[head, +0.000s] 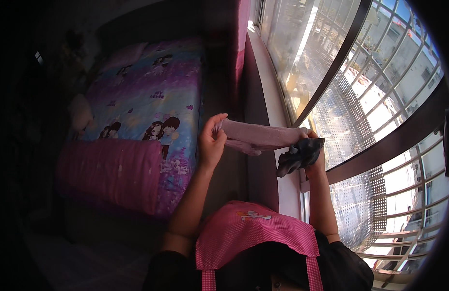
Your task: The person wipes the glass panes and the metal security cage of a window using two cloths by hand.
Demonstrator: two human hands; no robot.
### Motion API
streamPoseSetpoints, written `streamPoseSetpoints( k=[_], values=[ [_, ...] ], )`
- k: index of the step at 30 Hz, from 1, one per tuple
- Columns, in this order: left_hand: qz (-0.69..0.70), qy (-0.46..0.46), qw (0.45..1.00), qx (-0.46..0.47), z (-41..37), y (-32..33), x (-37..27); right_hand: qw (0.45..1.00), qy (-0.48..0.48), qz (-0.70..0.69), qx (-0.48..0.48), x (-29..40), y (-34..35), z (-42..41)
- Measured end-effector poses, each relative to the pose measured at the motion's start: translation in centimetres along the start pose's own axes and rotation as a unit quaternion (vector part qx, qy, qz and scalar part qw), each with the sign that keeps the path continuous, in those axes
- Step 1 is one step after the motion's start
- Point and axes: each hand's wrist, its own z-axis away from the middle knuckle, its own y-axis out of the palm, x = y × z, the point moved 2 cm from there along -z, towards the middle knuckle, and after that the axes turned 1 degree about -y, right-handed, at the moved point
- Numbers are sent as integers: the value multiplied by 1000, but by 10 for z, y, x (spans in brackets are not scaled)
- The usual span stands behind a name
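A light pink knitted cloth (262, 134), perhaps a sock or stocking, is stretched sideways between my two hands, with a loose fold hanging under it. My left hand (212, 142) pinches its gathered end between thumb and fingers. At the other end, by the window, my right hand (313, 158) grips the cloth, and its fingers are largely hidden. A crumpled black cloth (300, 156) hangs at that same hand, covering part of the palm.
To the right are a sliding window frame (377, 158), its sill (269, 91) and metal bars (402, 214) outside. A bed with a printed sheet (137, 98) and folded pink blanket (108, 174) stands left. A pink curtain (240, 40) hangs ahead.
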Motion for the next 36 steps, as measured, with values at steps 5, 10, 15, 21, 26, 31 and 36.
streamPoseSetpoints(
  k=[5, 10, 15, 21, 26, 31, 36],
  values=[
    [-116, 12, 992, 56, -12, 0, -20, 963, -32, 190, 189, 13, 27, 17],
    [-385, 154, 901, 128, -29, 5, -30, 841, -145, 442, 277, -19, 33, 14],
    [-319, 60, 921, 216, -23, 21, -33, 980, 100, -69, 160, -23, 42, 4],
    [-13, 36, 965, 260, 24, 67, -4, 971, 82, -184, 131, 7, 79, 11],
    [407, -278, 864, 108, 27, 40, 35, 983, -19, 24, 182, 43, 71, 13],
    [505, -271, 808, 138, 12, 28, 20, 991, 62, -91, 82, -13, 35, 9],
    [523, -297, 760, 246, 16, 65, 7, 878, 253, -388, 123, -117, 38, 18]
  ],
)
